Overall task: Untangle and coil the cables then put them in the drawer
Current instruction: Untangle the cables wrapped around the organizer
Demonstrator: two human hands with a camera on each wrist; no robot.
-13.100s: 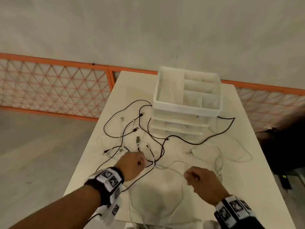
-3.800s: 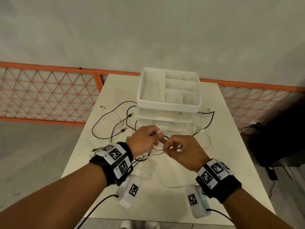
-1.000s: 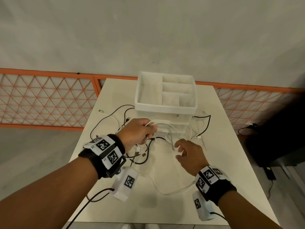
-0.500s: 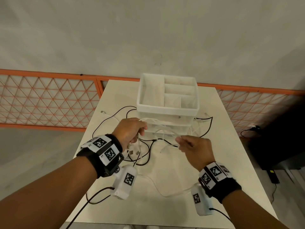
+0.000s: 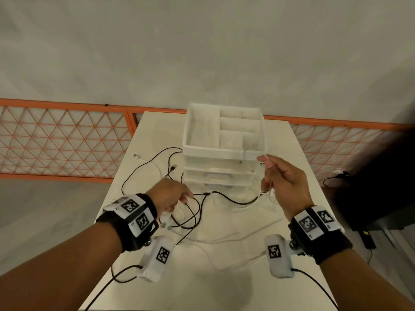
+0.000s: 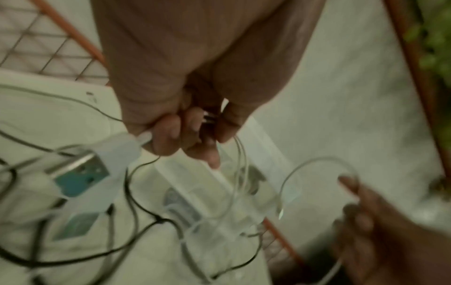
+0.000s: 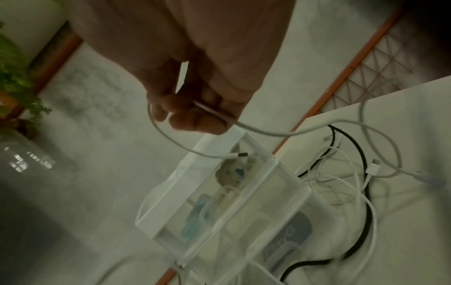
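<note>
A tangle of black cables (image 5: 195, 213) and white cables (image 5: 235, 239) lies on the white table (image 5: 292, 167) in front of a clear plastic drawer unit (image 5: 224, 151). My left hand (image 5: 186, 198) is low over the tangle. Its fingers (image 6: 192, 133) curl round a bunch of white cable strands, and a white USB plug (image 6: 80, 173) hangs beside it. My right hand (image 5: 267, 162) is raised by the unit's front right corner and pinches a thin white cable (image 7: 268, 133) between thumb and fingers (image 7: 175, 110). That cable's free end (image 7: 240, 155) dangles below.
The unit's top tray (image 5: 202, 131) is divided into open compartments, with shut drawers (image 5: 217, 176) beneath. An orange mesh fence (image 5: 62, 140) runs behind the table. A dark object (image 5: 370, 198) stands at the right. A black cord (image 5: 125, 272) trails from my left wrist camera.
My right hand has risen and moved right, up to the unit's corner, drawing the white cable away. My left hand has dropped lower over the tangle, still gripping white strands.
</note>
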